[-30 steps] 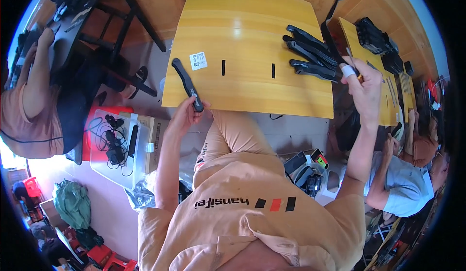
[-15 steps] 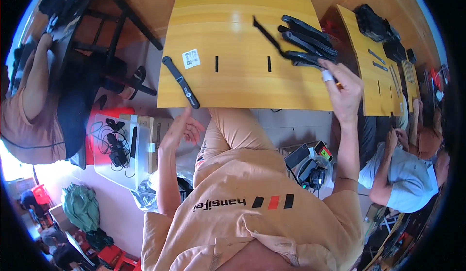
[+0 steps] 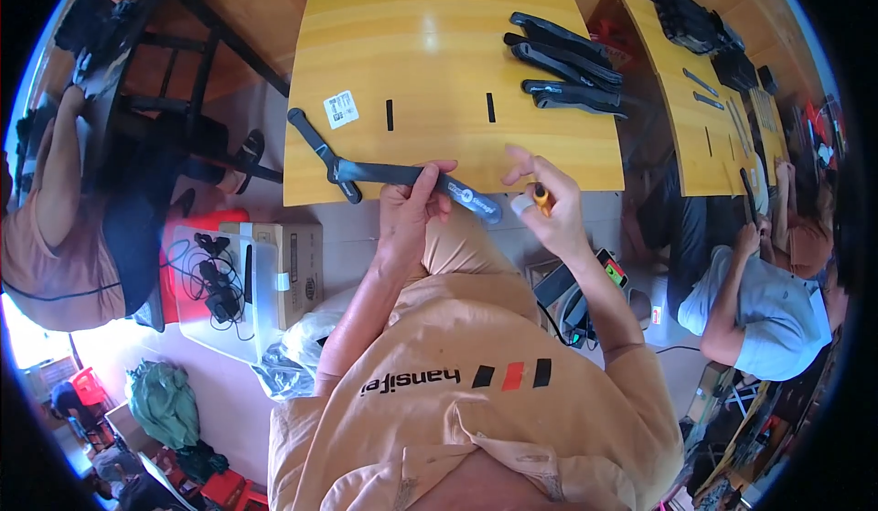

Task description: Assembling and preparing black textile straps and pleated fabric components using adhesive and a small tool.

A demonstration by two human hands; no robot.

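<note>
My left hand (image 3: 409, 207) grips a long flat black strap (image 3: 402, 178) with a printed label near its right end, held level over the near edge of the yellow wooden table (image 3: 439, 44). A second black strap (image 3: 315, 145) lies on the table's left corner, touching the held one. My right hand (image 3: 547, 207) is closed on a small orange tool (image 3: 542, 199) just right of the strap's end. A pile of black straps (image 3: 565, 63) rests on the table's right side.
A white sticker (image 3: 341, 108) and two dark slots (image 3: 390, 115) mark the tabletop. Cardboard box and clear bin with cables (image 3: 240, 282) stand at my lower left. Another person (image 3: 750, 301) sits right at a second yellow table (image 3: 704, 108); a person (image 3: 46, 227) sits left.
My left hand has risen from my lap and taken a black strap. My right hand left the strap pile and came back near my body with the orange tool.
</note>
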